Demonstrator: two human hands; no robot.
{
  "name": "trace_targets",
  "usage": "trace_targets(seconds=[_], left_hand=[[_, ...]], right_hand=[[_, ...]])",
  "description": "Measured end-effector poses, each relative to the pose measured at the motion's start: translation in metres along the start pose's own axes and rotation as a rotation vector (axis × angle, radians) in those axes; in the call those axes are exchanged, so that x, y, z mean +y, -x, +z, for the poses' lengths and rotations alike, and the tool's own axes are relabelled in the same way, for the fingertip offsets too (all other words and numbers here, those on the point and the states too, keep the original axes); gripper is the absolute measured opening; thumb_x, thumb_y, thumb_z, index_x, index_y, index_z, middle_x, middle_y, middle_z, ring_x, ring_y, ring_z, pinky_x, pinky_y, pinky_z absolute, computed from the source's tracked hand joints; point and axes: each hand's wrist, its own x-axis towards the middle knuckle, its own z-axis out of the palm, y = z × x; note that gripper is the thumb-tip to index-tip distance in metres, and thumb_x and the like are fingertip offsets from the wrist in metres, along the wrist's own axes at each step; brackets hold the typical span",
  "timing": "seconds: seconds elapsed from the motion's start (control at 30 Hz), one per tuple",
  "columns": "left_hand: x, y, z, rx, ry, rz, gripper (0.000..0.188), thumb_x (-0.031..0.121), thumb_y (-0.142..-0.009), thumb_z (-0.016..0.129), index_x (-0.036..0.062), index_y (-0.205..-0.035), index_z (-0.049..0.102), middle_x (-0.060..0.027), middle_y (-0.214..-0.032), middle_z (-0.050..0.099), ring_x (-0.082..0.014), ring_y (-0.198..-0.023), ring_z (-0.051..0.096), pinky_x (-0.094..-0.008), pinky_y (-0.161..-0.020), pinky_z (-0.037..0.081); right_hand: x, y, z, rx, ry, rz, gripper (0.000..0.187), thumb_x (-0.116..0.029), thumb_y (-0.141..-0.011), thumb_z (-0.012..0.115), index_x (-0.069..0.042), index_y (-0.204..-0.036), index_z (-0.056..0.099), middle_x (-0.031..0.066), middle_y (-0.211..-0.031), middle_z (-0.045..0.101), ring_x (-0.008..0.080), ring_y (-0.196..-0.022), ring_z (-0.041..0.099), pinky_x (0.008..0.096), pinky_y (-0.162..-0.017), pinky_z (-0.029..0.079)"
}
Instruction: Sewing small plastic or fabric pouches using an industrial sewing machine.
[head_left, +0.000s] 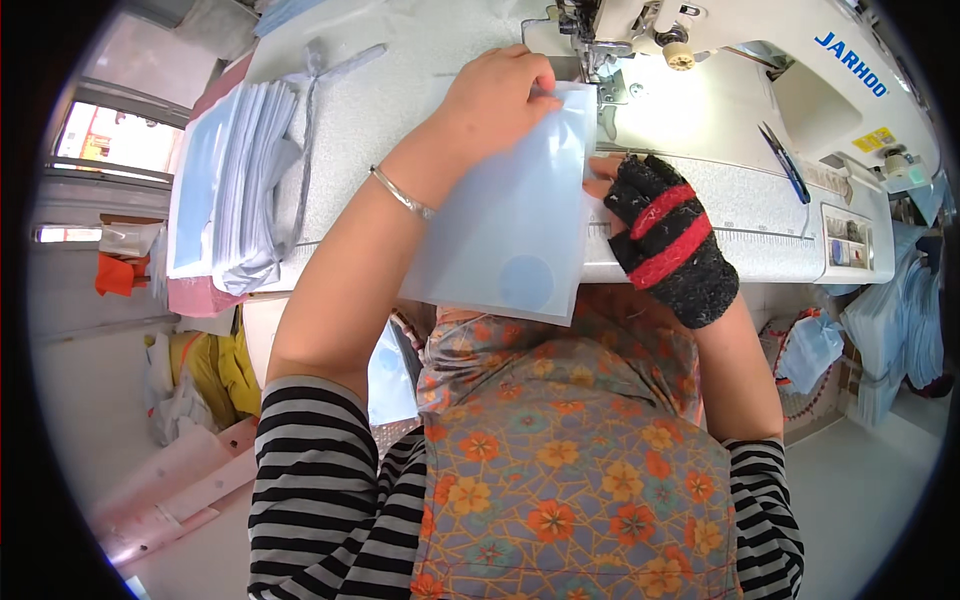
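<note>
A light blue, glossy plastic sheet (500,215) with a paler border and a round patch near its lower edge lies under the sewing machine's needle area (597,75), its near end hanging over the table edge. My bare left hand (505,95), with a silver bangle at the wrist, rests at the sheet's far end, fingers curled down on it. At the sheet's right edge is my right hand (665,235), in a black and red fingerless glove. Its fingertips meet that edge; the thumb is hidden.
A thick stack of similar light blue pieces (240,180) sits at the table's left, beside a grey fabric strip (310,130). Thread snips (785,165) lie right of the needle. A small tray (848,240) is set in the right end. More blue pieces (895,310) hang farther right.
</note>
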Motion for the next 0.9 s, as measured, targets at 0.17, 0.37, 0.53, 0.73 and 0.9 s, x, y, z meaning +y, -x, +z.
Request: trace_targets(seconds=[0.17, 0.37, 0.53, 0.73, 0.9], left_hand=[[0.001, -0.006, 0.008, -0.011, -0.081, 0.035, 0.014, 0.017, -0.082, 0.072, 0.0076, -0.086, 0.062, -0.0084, -0.089, 0.064, -0.0295, -0.090, 0.063, -0.0405, -0.082, 0.051], [0.008, -0.003, 0.018, 0.091, -0.272, 0.106, 0.014, 0.017, -0.083, 0.070, 0.0063, -0.084, 0.061, -0.0099, -0.090, 0.065, -0.0283, -0.090, 0.064, -0.0402, -0.081, 0.051], [0.016, 0.002, 0.015, 0.105, -0.261, 0.192, 0.015, 0.017, -0.083, 0.069, 0.0068, -0.094, 0.065, -0.0085, -0.095, 0.064, -0.0294, -0.091, 0.063, -0.0427, -0.082, 0.052], [0.017, 0.026, -0.001, 0.020, -0.109, 0.356, 0.031, 0.021, -0.083, 0.069, 0.0093, -0.111, 0.067, -0.0102, -0.122, 0.064, -0.0317, -0.112, 0.060, -0.0438, -0.093, 0.050], [0.022, 0.028, 0.006, 0.026, -0.159, 0.306, 0.034, 0.022, -0.086, 0.066, 0.0105, -0.117, 0.066, -0.0116, -0.132, 0.060, -0.0313, -0.119, 0.056, -0.0441, -0.096, 0.048]], right_hand=[[0.001, 0.002, 0.002, 0.044, -0.002, -0.010, 0.039, 0.001, -0.076, 0.058, -0.004, -0.113, 0.065, 0.0172, -0.122, 0.062, 0.0383, -0.111, 0.059, 0.0472, -0.099, 0.047], [0.001, 0.002, 0.003, 0.044, -0.025, -0.016, 0.037, 0.002, -0.074, 0.058, -0.002, -0.110, 0.066, 0.0179, -0.122, 0.062, 0.0385, -0.111, 0.059, 0.0477, -0.098, 0.048], [-0.001, 0.000, -0.001, 0.024, -0.029, -0.011, 0.039, 0.002, -0.073, 0.058, -0.002, -0.111, 0.066, 0.0191, -0.122, 0.062, 0.0391, -0.111, 0.058, 0.0476, -0.098, 0.048], [0.001, 0.002, 0.002, 0.044, -0.012, -0.012, 0.038, 0.001, -0.074, 0.059, -0.002, -0.111, 0.066, 0.0188, -0.118, 0.063, 0.0394, -0.109, 0.059, 0.0472, -0.096, 0.049], [0.022, -0.011, 0.001, -0.003, 0.134, -0.037, 0.034, 0.004, -0.078, 0.058, -0.005, -0.110, 0.067, 0.0156, -0.115, 0.065, 0.0362, -0.107, 0.061, 0.0442, -0.095, 0.050]])
